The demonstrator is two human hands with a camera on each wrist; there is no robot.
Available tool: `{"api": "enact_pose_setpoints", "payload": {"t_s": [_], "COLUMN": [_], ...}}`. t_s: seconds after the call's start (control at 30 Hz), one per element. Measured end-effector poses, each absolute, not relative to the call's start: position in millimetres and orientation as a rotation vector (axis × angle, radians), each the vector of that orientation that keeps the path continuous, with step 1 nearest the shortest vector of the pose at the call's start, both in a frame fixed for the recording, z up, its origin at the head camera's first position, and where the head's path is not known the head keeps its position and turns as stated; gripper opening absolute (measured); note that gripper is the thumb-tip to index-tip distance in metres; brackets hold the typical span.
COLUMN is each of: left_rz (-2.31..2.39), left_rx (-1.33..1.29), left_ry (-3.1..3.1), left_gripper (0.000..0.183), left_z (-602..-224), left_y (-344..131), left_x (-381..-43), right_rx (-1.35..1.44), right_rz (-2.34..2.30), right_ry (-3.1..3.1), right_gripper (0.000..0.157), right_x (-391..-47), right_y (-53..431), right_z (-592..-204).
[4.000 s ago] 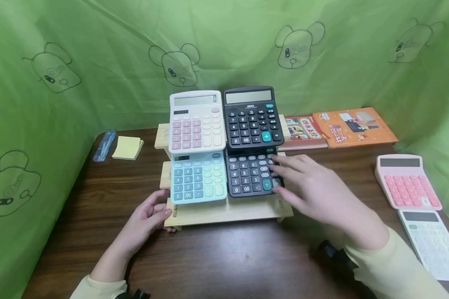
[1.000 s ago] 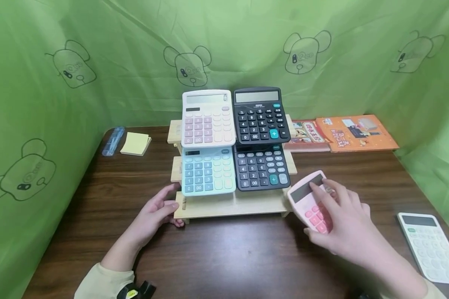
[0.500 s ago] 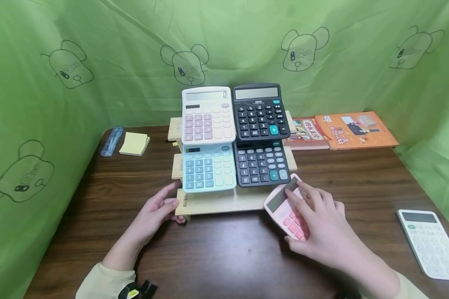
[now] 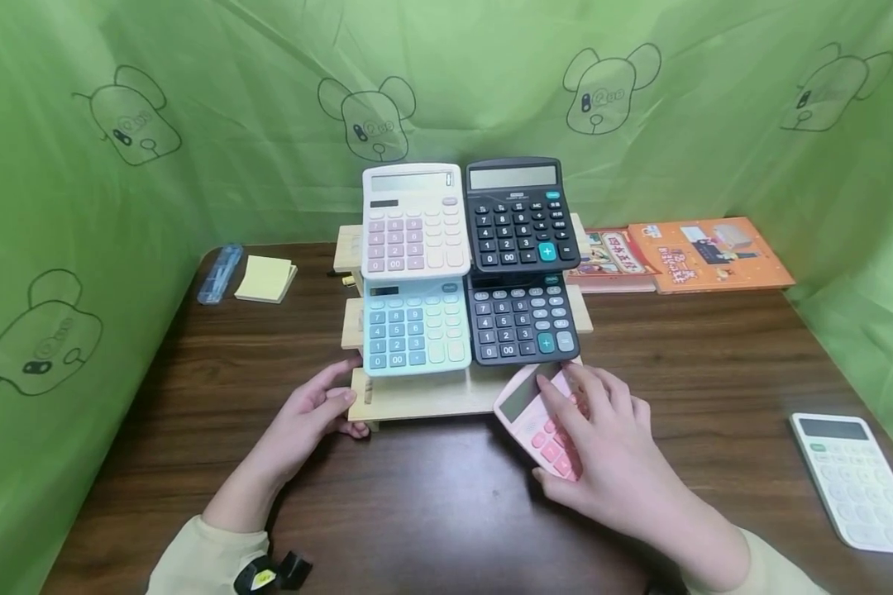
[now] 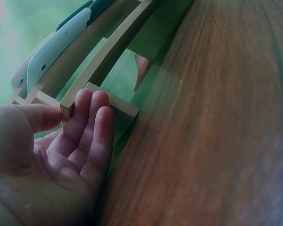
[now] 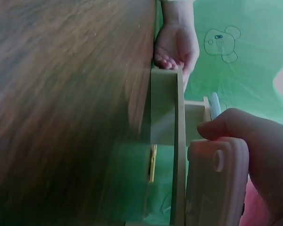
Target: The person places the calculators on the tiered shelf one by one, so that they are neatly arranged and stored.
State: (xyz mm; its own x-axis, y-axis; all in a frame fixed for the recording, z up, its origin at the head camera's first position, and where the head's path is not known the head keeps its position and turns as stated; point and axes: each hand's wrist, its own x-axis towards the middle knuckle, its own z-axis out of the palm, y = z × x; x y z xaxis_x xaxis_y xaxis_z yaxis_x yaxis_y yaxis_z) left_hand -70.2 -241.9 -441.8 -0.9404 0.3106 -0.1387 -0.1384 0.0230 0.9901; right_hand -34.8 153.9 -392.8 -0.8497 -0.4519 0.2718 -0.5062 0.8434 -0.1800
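Note:
A three-tier wooden stand (image 4: pixel 424 399) stands mid-table. My left hand (image 4: pixel 312 421) pinches the left end of its lowest board, thumb above and fingers curled under, as the left wrist view also shows. My right hand (image 4: pixel 610 450) grips a pink calculator (image 4: pixel 522 406), tilted with its screen toward the upper left, over the right front of that board. In the right wrist view the back of the pink calculator (image 6: pixel 212 183) shows beside the board edge. Higher tiers bear a white calculator (image 4: pixel 414 219), a blue one (image 4: pixel 417 330) and two black calculators (image 4: pixel 522 216).
A white calculator (image 4: pixel 856 483) lies at the table's right edge. Behind the stand on the right are an orange book (image 4: pixel 714 256) and a red book (image 4: pixel 610 256). Yellow sticky notes (image 4: pixel 265 278) and a clear blue object (image 4: pixel 220 274) lie at back left. Green cloth surrounds the table.
My right hand has left the lower black calculator, taken the pink calculator from the right side and carried it left to the lowest board. My left hand keeps its hold on the stand.

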Motion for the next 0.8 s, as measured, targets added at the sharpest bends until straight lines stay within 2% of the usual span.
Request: {"api": "enact_pose_setpoints", "payload": {"t_s": [0.23, 0.8], "left_rz": [1.979, 1.996], "left_rx": [0.176, 0.197], "left_ry": [1.981, 1.956], "left_gripper": [0.048, 0.048], "left_z": [-442, -443], "left_y": [-241, -242], "left_x": [-70, -71], "right_rx": [0.781, 0.942], "right_rz": [0.359, 0.25], "right_ry": [-2.773, -2.876], "right_gripper": [0.096, 0.116], "right_x": [-33, -32], "right_y": [145, 137], "right_z": [-393, -380]}}
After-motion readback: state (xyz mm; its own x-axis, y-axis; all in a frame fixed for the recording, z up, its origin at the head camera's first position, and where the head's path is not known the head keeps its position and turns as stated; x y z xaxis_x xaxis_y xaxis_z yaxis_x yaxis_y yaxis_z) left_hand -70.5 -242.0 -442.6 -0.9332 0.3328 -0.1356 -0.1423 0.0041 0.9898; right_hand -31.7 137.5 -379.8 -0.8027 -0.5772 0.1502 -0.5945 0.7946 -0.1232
